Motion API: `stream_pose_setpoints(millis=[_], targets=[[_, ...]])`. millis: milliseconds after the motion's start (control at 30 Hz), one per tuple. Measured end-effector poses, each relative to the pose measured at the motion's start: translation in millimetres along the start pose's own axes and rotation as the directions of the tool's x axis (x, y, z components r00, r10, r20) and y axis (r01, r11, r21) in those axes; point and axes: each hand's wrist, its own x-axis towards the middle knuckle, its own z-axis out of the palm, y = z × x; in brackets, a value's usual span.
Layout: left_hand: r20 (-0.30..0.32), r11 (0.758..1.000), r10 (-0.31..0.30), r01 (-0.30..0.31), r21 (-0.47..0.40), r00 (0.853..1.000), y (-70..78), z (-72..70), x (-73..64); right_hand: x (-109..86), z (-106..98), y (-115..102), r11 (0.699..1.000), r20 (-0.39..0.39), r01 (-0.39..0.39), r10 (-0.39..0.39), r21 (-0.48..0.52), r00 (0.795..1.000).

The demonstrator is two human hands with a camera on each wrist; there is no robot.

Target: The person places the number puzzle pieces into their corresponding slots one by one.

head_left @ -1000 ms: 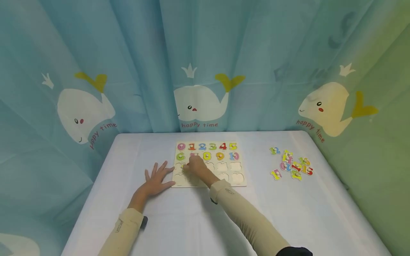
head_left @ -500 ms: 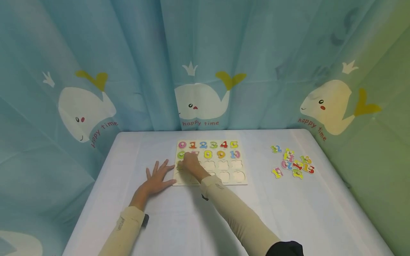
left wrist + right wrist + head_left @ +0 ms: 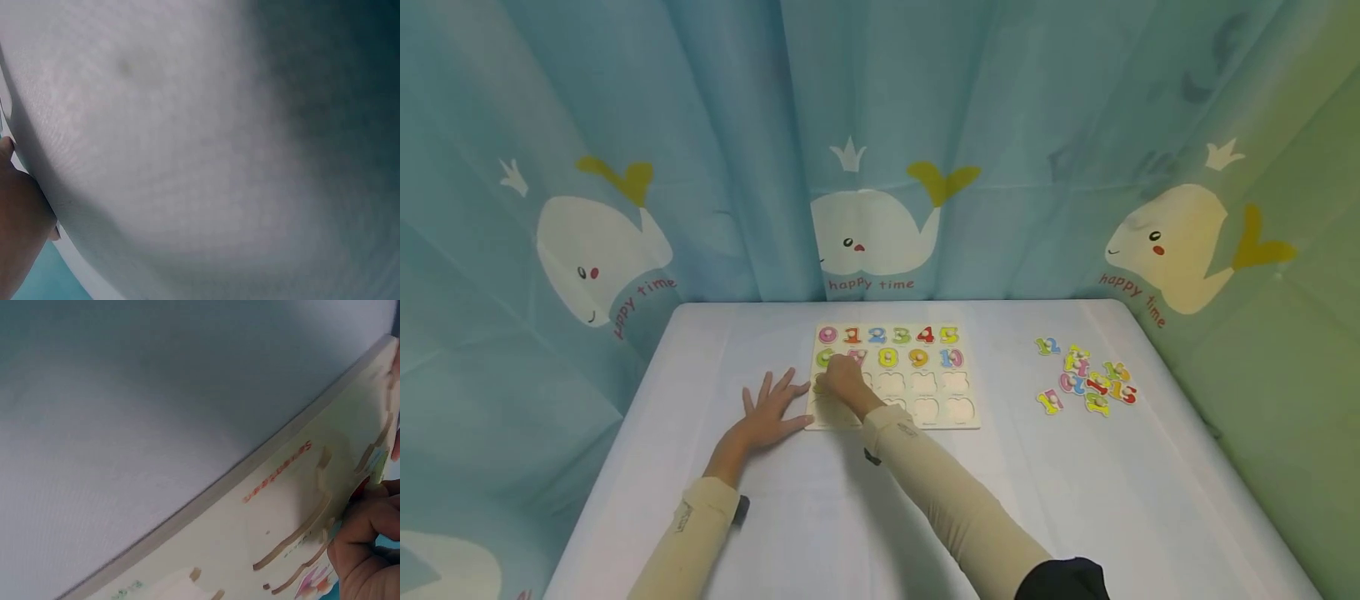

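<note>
A pale wooden number puzzle board (image 3: 909, 393) lies on the table, its top two rows filled with 0 to 10. My left hand (image 3: 767, 419) rests spread on the cloth, thumb and forefinger touching the board's left edge; it also shows at the edge of the left wrist view. Over the leftmost slots of the third row, my right hand (image 3: 847, 383) pinches a small puzzle piece. Red and yellow-green parts of that piece (image 3: 358, 489) show beside the fingers in the right wrist view; its number is hidden.
Loose number pieces (image 3: 1097, 384) lie in a pile to the right of the board. A 12 piece (image 3: 1047, 346) and another piece (image 3: 1049, 402) sit apart from the pile. White cloth covers the table (image 3: 1037, 483); a whale-print curtain (image 3: 880, 100) hangs behind it.
My right hand has shifted slightly left over the board with the puzzle piece. The left hand has stayed at the board's edge. The head view has tilted a little.
</note>
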Motion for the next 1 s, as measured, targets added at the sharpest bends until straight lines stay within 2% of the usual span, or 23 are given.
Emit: stream_pose_setpoints(millis=[467, 567, 767, 1000], targets=[[0.003, 1.000, -0.016, 0.016, 0.018, 1.000, 1.3, 0.3, 1.2, -2.9, -6.5, 4.0, 0.997, 0.068, -0.075, 0.072, 0.036, 0.995], [0.004, 1.000, -0.014, 0.014, 0.013, 1.000, 1.6, 1.3, 0.4, -0.8, -5.6, 11.9, 0.995, 0.022, -0.076, 0.075, 0.061, 0.997], [-0.004, 1.000, -0.023, 0.023, 0.019, 1.000, 2.7, 1.6, -0.6, 6.4, -12.4, 36.9, 0.990, -0.149, -0.017, 0.038, 0.140, 0.988], [0.001, 0.998, -0.039, 0.039, 0.040, 0.999, 4.1, -0.2, -0.9, 8.7, -33.1, 74.1, 0.985, -0.224, 0.028, 0.012, 0.172, 0.975]])
